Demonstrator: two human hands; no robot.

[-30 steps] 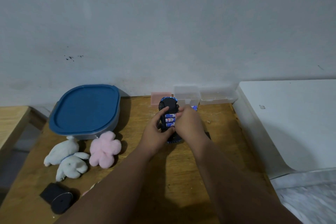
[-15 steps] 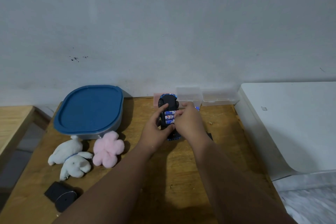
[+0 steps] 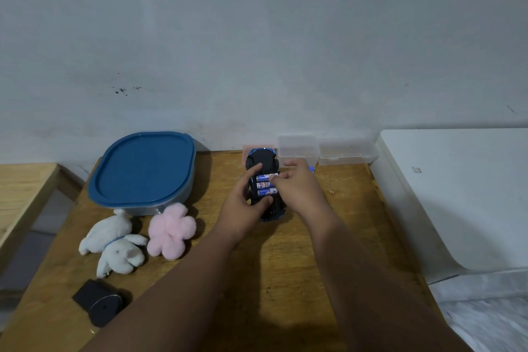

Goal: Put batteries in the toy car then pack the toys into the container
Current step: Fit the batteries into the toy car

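Here, grip, left hand [image 3: 245, 203]: wrapped round the toy car [image 3: 264, 180], holding it belly-up.
Grip, right hand [image 3: 297, 188]: narrow, fingertips at the batteries [image 3: 266, 184]; whether it pinches one I cannot tell.
Car position: mid-desk [image 3: 285, 266], near the wall.
Axis: long axis runs away from the person; three cells lie crosswise.
Progress: batteries look seated; cover not on.
Left: white plush [image 3: 114, 246], pink plush [image 3: 171, 230] unpacked; container [image 3: 143, 171] lidded.
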